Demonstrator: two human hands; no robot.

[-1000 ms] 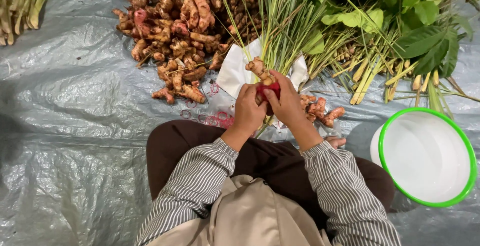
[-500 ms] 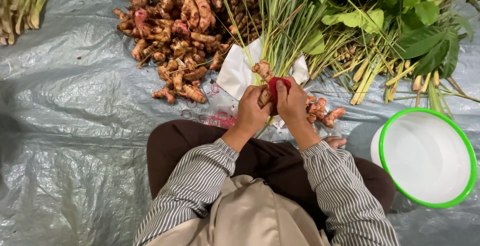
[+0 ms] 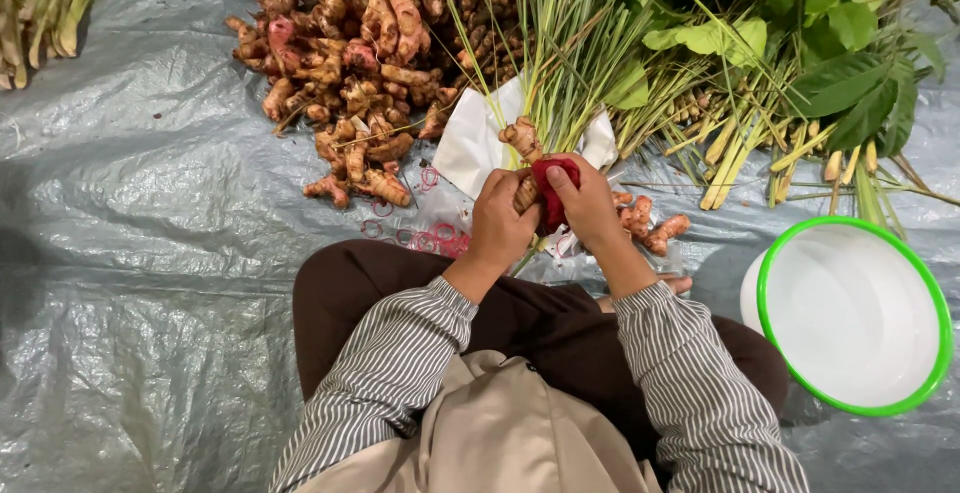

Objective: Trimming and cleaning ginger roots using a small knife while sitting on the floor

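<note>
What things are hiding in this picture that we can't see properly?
Head view:
- Red thing: mostly covered by the left hand and right hand; its kind is unclear.
- Green stalk bunch: cut off by the top-left edge.
- White paper: partly hidden under the lemongrass stalks.

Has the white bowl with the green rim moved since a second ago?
No. The white bowl with the green rim sits in the same spot on the grey tarp, equally far from the person's knee, below the leafy stalks.

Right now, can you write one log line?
left hand: holds root bundle | right hand: presses red piece | white bowl: beside
</note>
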